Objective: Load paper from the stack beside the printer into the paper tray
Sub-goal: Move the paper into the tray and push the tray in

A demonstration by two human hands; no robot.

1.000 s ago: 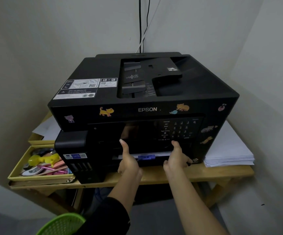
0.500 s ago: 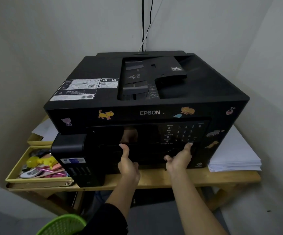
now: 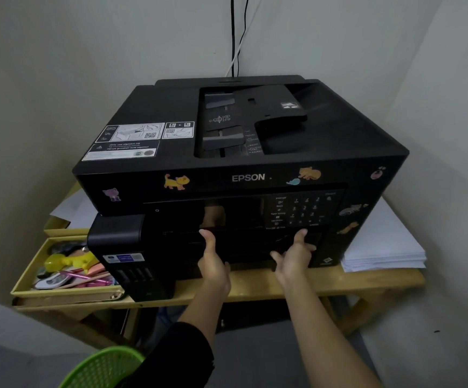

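Observation:
A black Epson printer with animal stickers stands on a wooden table. Its paper tray front sits flush in the lower front, and no paper shows in it. My left hand rests against the tray front left of centre with the thumb pointing up; its fingers are partly hidden. My right hand lies flat on the tray front to the right, fingers spread upward. Neither hand holds anything. A stack of white paper lies on the table right of the printer.
Left of the printer, a yellow tray holds pens and small items, with loose sheets behind it. The ink tank block juts out at the printer's lower left. A green basket stands below. Walls are close on both sides, and cables run up behind.
One second ago the tray was partly out, with white paper and a blue guide showing. Both hands have pushed it in; it now sits flush.

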